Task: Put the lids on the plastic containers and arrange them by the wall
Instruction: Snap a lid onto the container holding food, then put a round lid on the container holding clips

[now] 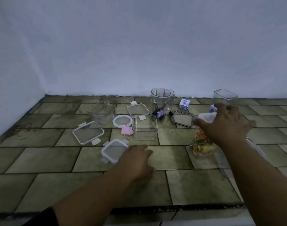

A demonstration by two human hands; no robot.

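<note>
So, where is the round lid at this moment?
In the head view the round lid lies flat on the tiles, left of centre, between the left square container and the middle square container, just behind the pink clip.
</note>
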